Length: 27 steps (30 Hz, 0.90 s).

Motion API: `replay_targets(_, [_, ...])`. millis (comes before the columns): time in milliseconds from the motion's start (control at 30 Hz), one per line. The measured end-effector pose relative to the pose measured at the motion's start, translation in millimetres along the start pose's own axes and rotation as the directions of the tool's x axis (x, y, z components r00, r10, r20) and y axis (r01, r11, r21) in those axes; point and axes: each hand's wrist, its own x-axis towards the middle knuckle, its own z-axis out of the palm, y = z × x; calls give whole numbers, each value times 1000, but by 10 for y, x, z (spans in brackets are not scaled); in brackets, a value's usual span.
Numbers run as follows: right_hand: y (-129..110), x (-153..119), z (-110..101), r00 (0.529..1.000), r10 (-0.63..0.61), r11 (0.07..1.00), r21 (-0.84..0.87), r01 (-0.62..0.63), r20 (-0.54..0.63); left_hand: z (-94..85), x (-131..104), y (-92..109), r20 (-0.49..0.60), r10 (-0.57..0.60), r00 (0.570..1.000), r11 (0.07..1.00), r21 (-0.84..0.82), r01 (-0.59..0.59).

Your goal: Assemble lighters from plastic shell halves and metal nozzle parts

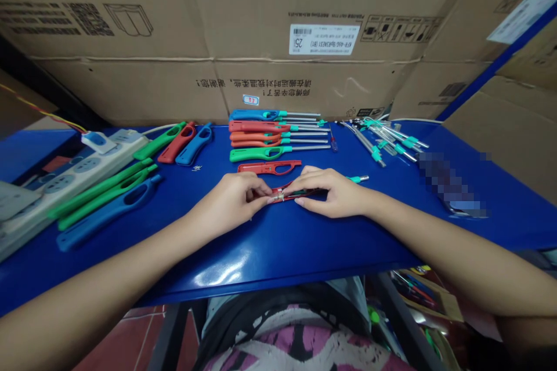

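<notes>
Both hands meet at an opened red lighter shell (277, 199) with small parts inside, low over the blue table. My left hand (232, 200) pinches its left end between thumb and fingers. From the right, my right hand (328, 192) holds the shell, fingers bent over it and thumb below. A metal tube with a teal collar (357, 179) sticks out beyond the right hand. Just behind lies an empty-looking red shell half (270, 168). Farther back, several lighters with metal tubes, blue (255, 115), red, orange and green (255, 154), lie in a stack of rows.
Green, red and blue handle shells (194, 145) lie at the left beside a white power strip (89, 165). Loose metal tubes (365, 142) with teal collars and a blurred dark object (452, 182) are at the right. A cardboard wall (252, 23) stands behind; a small screwdriver (333, 142) lies near the lighters.
</notes>
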Motion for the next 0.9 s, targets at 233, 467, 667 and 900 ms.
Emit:
replay_targets(233, [-2,-27,-230,999,-16,960,-279,28,45,-34,-42,41,-6,67,998,986,155,-66])
replay_targets(467, [24,-83,-269,985,120,948,-309,-75,128,34,-79,75,-44,313,949,907,310,-285])
replay_targets(667, [21,-74,-231,982,130,963,-253,-92,139,133,-87,41,111,395,912,874,261,-410])
replay_targets(900, [28,-68,-223,985,98,978,-195,-69,143,154,-78,14,167,384,908,865,280,-417])
